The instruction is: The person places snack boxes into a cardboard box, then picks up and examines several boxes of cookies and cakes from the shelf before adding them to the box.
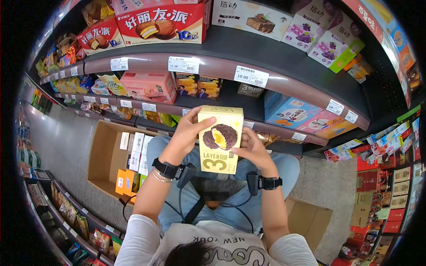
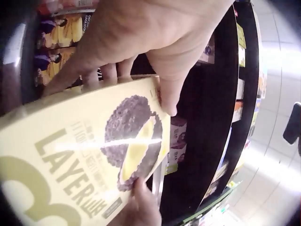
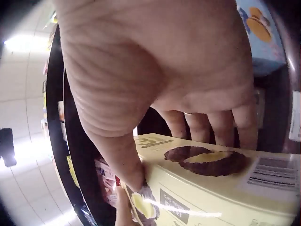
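Note:
Both hands hold a pale yellow snack box [image 1: 220, 137] in front of the body, its front facing up. That face shows a dark chocolate-coated cake with a yellow filling and the words "3 LAYER". The left hand [image 1: 188, 133] grips its upper left side, thumb lying over the front. On the opposite side the right hand [image 1: 256, 153] grips the box, thumb at the front's lower right edge. In the right wrist view, the box side [image 3: 207, 162] carries a barcode, and the right fingers [image 3: 221, 125] reach behind it.
Ahead, shelves [image 1: 155, 57] hold snack boxes behind price labels. A dark box marked "3" [image 1: 250, 90] stands deep on the middle shelf. On the floor to the left, an open carton [image 1: 104, 153] contains several boxes. Flat cardboard [image 1: 310, 219] lies at the right, near another stocked shelf [image 1: 390, 195].

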`<control>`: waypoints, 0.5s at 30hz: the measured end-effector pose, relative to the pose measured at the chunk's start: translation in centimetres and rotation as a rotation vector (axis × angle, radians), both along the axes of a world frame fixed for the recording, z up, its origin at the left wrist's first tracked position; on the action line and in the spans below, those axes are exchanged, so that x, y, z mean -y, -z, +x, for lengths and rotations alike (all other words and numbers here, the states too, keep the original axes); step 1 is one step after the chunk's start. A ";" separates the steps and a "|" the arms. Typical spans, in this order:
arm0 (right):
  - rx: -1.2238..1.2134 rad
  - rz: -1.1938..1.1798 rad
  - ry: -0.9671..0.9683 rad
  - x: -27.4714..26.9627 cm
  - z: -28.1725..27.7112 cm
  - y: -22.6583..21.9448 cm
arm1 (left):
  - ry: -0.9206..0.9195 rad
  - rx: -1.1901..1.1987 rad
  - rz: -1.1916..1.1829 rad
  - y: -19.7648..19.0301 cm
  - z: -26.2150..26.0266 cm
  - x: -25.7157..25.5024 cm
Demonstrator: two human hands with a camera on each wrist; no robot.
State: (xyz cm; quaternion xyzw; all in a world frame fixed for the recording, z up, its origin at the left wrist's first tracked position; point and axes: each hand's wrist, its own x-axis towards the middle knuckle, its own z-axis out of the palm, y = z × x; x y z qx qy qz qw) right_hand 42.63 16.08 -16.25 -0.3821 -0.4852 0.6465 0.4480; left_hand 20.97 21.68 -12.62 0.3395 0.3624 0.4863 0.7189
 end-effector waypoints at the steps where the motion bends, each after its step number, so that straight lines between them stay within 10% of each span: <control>1: 0.014 -0.026 -0.027 0.3 -0.2 0.4 | -0.001 0.021 -0.039 0.3 -0.7 0.0; 15: 0.386 0.196 0.289 2.2 -6.9 -0.5 | -0.212 -0.249 0.249 2.5 -0.7 3.0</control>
